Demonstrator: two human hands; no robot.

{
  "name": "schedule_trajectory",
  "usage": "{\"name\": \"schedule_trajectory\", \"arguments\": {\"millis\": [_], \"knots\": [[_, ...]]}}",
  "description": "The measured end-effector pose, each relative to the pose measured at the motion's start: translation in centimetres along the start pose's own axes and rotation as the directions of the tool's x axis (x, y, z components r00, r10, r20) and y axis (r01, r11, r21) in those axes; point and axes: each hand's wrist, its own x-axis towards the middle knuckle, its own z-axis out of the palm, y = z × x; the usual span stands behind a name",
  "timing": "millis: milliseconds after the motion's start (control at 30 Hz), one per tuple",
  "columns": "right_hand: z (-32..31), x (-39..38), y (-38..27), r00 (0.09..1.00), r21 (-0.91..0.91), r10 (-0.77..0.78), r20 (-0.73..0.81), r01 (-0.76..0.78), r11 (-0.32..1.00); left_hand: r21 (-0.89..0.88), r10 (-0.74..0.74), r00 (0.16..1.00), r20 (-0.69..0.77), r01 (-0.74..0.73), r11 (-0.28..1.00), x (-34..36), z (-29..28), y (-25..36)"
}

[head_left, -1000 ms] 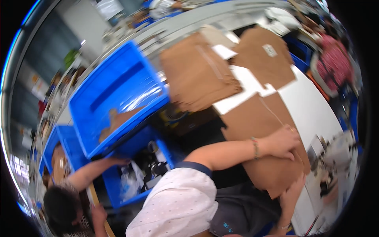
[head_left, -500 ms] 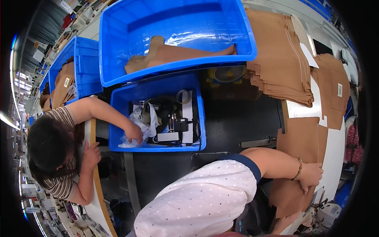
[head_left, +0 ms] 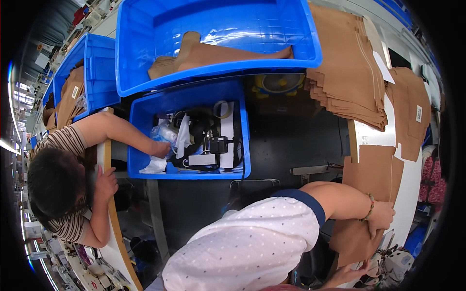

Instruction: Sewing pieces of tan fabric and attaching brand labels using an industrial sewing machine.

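My left hand (head_left: 381, 217), with a beaded bracelet at the wrist, lies on a long brown fabric piece (head_left: 373, 169) on the table at the right. Its fingers bend over the far edge of the fabric and the thumb rests on top, gripping it. My right hand (head_left: 347, 275) is low in the picture, by the fabric's near end. Its fingers are apart and seem to hold nothing, though the picture's lower edge is close. Beside it stands a sewing machine (head_left: 397, 262), partly cut off by the dark rim.
Brown fabric panels (head_left: 347, 72) are stacked at the far right, with another labelled panel (head_left: 408, 114) beside them. A large blue bin (head_left: 218, 72) holds brown pieces. Below it, a co-worker's hand (head_left: 159, 148) reaches into a blue bin (head_left: 189, 174) of plastic, tape and cables.
My right hand has come out from under the fabric's near end and shows more. My left hand stays almost in place. The co-worker's hand has shifted the plastic in the bin.
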Motion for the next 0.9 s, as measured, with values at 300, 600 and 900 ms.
{"name": "schedule_trajectory", "arguments": {"millis": [300, 600, 900], "knots": [[0.0, 0.1, -3.6, 0.975, -0.214, -0.018, 0.223, 0.067, 0.975, -0.193, -0.28, 0.638, -0.718, 0.204, 0.96, -9.5, -10.9, -1.3], [0.2, 0.6, -5.6, 0.988, -0.241, 0.017, 0.155, 0.021, 0.97, -0.943, -0.95, 0.089, 0.299, -0.126, -0.308, -22.2, -9.5, -6.3], [0.1, 0.8, -5.6, 0.987, -0.227, -0.01, 0.159, 0.047, 0.973, -0.9, -0.864, 0.276, 0.42, 0.248, -0.359, -25.1, -10.7, -4.2]]}}
